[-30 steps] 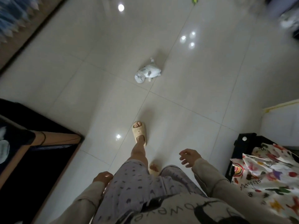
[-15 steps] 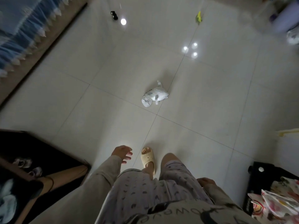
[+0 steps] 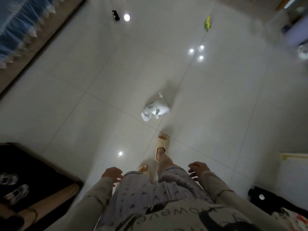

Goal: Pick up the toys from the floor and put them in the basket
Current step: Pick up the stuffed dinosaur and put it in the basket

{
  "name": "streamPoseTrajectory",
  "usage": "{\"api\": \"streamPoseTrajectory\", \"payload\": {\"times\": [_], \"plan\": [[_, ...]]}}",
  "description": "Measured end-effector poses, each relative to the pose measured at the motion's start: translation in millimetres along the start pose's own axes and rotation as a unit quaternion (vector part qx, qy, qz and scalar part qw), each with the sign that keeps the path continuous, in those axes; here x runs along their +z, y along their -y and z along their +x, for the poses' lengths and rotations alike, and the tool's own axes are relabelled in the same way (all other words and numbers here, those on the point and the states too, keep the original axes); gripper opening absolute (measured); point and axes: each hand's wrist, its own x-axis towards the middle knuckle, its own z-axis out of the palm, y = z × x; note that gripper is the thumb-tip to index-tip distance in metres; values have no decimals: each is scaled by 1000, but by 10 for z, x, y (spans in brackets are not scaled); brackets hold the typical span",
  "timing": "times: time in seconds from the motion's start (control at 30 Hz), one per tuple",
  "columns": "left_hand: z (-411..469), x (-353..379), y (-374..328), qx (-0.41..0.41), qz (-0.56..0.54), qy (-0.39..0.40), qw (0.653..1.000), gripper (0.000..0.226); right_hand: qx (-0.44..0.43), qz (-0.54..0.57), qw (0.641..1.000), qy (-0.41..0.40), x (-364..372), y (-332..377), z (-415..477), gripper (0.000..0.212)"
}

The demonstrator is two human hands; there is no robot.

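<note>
A white plush toy (image 3: 155,108) lies on the pale tiled floor, just ahead of my leading foot in a beige slipper (image 3: 161,146). Farther off, a small black toy car (image 3: 115,15) sits at the top left and a yellow-green toy (image 3: 207,25) at the top right. My left hand (image 3: 112,175) and my right hand (image 3: 197,168) hang at my sides, fingers loosely apart, holding nothing. Both are well short of the plush toy. A patterned bag or basket (image 3: 293,215) shows partly at the bottom right.
A dark shelf with shoes (image 3: 15,189) stands at the bottom left. A bed with a blue fringed cover (image 3: 21,25) runs along the top left. A black object (image 3: 260,195) and a white cabinet (image 3: 293,172) sit at the right edge.
I have stepped forward, so the plush toy is closer to my feet. My arms swung with the stride; the black car and the yellow-green toy came into view.
</note>
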Motion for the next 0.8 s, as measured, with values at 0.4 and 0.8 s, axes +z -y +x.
{"api": "streamPoseTrajectory", "payload": {"times": [0.4, 0.8], "plan": [[157, 38, -949, 20, -5, 0, 1000, 14, -45, -77, 995, 51, -470, 1286, 497, 11], [657, -229, -2246, 67, 81, 2, 994, 11, -4, -92, 995, 36, -542, 1894, 1126, 14]]}}
